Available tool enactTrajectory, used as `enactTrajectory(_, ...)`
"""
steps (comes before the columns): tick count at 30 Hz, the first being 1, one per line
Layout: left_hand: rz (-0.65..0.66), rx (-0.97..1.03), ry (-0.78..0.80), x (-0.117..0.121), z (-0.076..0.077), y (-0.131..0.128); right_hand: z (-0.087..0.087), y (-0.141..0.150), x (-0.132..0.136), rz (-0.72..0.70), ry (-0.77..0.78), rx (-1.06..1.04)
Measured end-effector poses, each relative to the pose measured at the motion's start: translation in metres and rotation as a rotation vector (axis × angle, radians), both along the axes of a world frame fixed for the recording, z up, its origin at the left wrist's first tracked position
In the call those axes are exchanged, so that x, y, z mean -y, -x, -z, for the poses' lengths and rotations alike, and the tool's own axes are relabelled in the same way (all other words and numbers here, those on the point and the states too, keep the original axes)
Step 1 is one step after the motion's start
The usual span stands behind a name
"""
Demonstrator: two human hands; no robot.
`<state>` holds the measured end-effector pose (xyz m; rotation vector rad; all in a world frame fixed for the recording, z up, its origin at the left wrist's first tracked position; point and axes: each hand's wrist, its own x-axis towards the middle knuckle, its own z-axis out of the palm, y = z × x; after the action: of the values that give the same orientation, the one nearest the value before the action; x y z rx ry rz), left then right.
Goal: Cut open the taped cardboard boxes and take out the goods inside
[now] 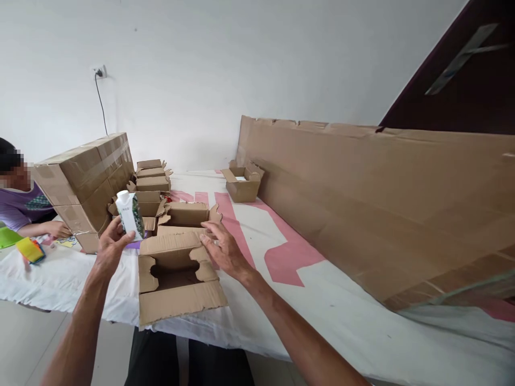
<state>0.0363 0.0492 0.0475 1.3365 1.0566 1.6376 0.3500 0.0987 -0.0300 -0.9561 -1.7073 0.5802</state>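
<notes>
My left hand [108, 247] is closed round the lower part of a small white and green drink carton [129, 214], held upright just left of an open cardboard box [177, 279] at the table's near edge. The box's flaps are spread and its inside is dark. My right hand [222, 246] rests on the box's right flap and far right corner, fingers spread. Right behind this box stand several more small open boxes [185, 214].
A large taped carton [86, 182] stands at the left, with another person [24, 206] seated beside it. One small open box [242, 183] sits farther back. A long cardboard sheet [382, 198] leans along the right. White and pink cloth [322, 289] covers the table.
</notes>
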Motion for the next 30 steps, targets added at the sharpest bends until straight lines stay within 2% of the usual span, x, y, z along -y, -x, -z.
enactTrajectory(5,-0.05,0.04,0.054,0.008,0.011,0.034,0.039,-0.018,-0.026,0.185,0.126,-0.009)
enactTrajectory(9,-0.103,0.074,0.16,0.011,0.035,0.052,0.054,-0.021,-0.053,0.276,0.199,-0.049)
enactTrajectory(12,-0.144,0.014,0.241,0.01,0.059,0.066,0.062,-0.024,-0.069,0.228,0.152,0.029)
enactTrajectory(16,-0.198,-0.37,0.268,0.004,0.09,0.088,0.075,-0.026,-0.076,0.192,0.114,0.067)
enactTrajectory(19,-0.237,-0.651,0.267,-0.003,0.106,0.098,0.083,-0.024,-0.074,0.24,0.112,0.056)
enactTrajectory(24,-0.232,-1.01,0.245,-0.027,0.117,0.094,0.085,-0.019,-0.075,0.367,0.128,-0.003)
enactTrajectory(30,-0.226,-1.316,0.239,-0.062,0.129,0.077,0.068,-0.012,-0.094,0.417,0.298,-0.006)
